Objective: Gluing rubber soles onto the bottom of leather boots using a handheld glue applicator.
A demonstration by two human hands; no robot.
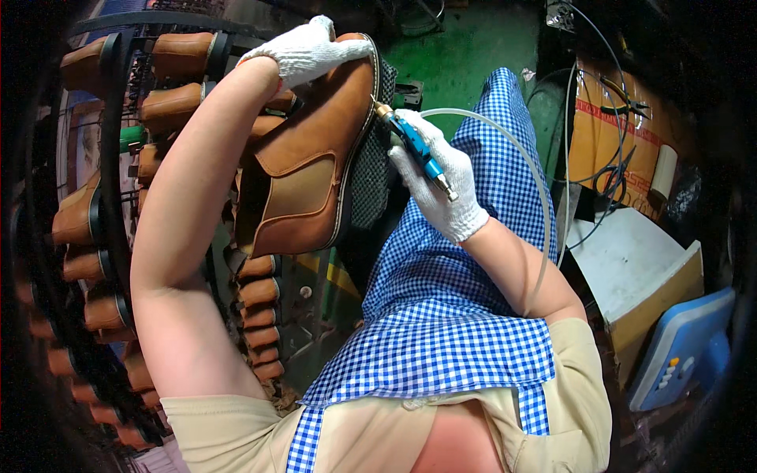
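A brown leather ankle boot (315, 118) with a tan side panel lies tilted on its side over my lap, toe pointing away from me. My left hand (303, 57), in a white knit glove, is closed over the toe end. In my gloved right hand (448, 177) is a blue pen-shaped hand tool (420, 146) with a brass-coloured nose. Its thin tip points at the edge where the upper meets the sole, close to or touching it; I cannot tell which. A dark grey textured surface (377, 150) runs along the sole side.
At the left, dark racks hold several brown boots (83, 217). A clear hose (516, 138) curves over my right forearm. To the right are a cardboard box (603, 130) with pliers (624, 102) and black cables, a white-topped box (623, 248) and a blue-grey device (682, 347).
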